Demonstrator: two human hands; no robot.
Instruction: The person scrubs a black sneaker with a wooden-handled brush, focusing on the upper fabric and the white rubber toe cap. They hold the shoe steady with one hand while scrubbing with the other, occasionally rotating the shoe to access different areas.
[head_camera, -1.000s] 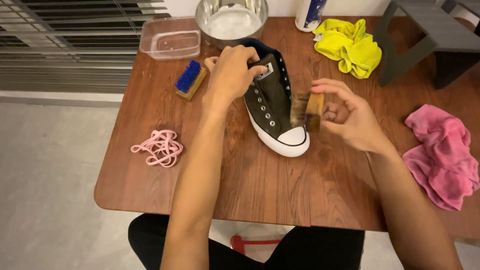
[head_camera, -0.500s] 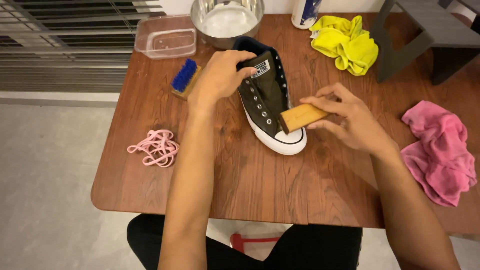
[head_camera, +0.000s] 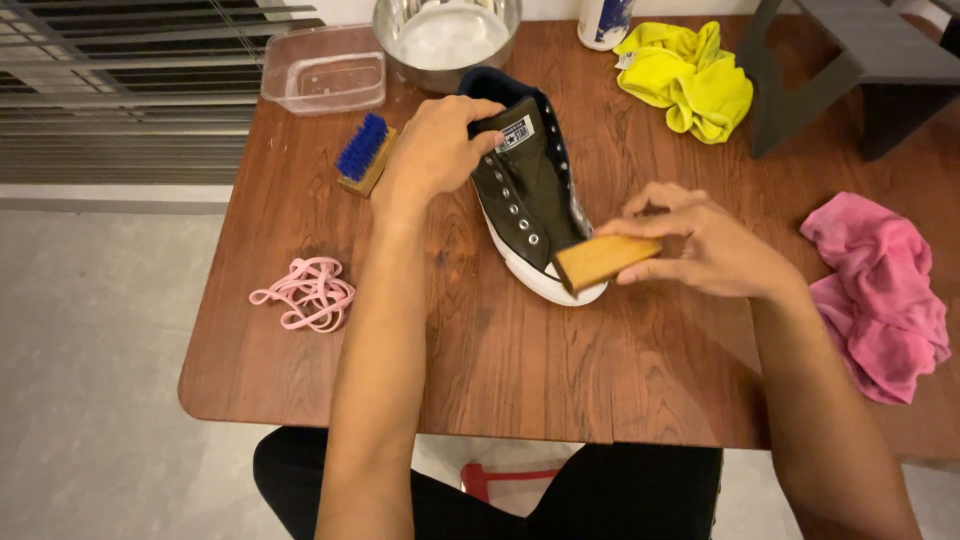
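Note:
A dark high-top sneaker (head_camera: 525, 195) with a white rubber toe and no laces stands in the middle of the wooden table (head_camera: 480, 370). My left hand (head_camera: 435, 150) grips its upper by the tongue and collar. My right hand (head_camera: 705, 245) holds a wooden-backed brush (head_camera: 605, 258), which lies across the sneaker's toe cap. The brush's bristles are hidden under its wooden back.
A blue-bristled brush (head_camera: 362, 152) lies left of the sneaker, pink laces (head_camera: 305, 292) nearer the left edge. At the back stand a clear plastic tub (head_camera: 323, 78), a metal bowl (head_camera: 447, 38) and a bottle (head_camera: 604, 20). A yellow cloth (head_camera: 690, 78) and pink cloth (head_camera: 880, 295) lie right.
My right hand has turned the wooden brush from upright to flat and brought it down onto the sneaker's toe. My left hand has stayed on the sneaker's upper.

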